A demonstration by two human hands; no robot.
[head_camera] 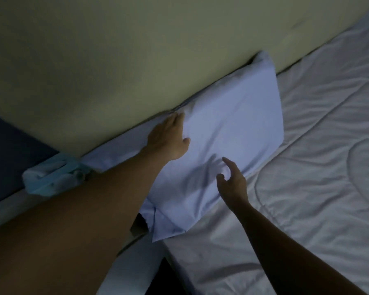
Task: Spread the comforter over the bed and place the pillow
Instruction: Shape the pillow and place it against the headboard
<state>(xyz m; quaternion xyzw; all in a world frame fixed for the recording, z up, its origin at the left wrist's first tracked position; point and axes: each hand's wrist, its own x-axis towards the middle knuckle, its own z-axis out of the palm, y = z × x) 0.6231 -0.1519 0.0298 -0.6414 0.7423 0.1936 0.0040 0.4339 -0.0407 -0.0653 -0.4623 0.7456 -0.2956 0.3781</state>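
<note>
Left hand (168, 138) flat, fingers spread, on pillow (222, 141), long axis along the wall (115, 50); right hand (232, 179) open above.

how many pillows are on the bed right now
1. The pillow lies at the head of the bed against the wall, on the comforter, with the left hand flat on it. Others may lie outside the frame.

Wall (115, 50) behind pillow (232, 124) — no gap
</note>
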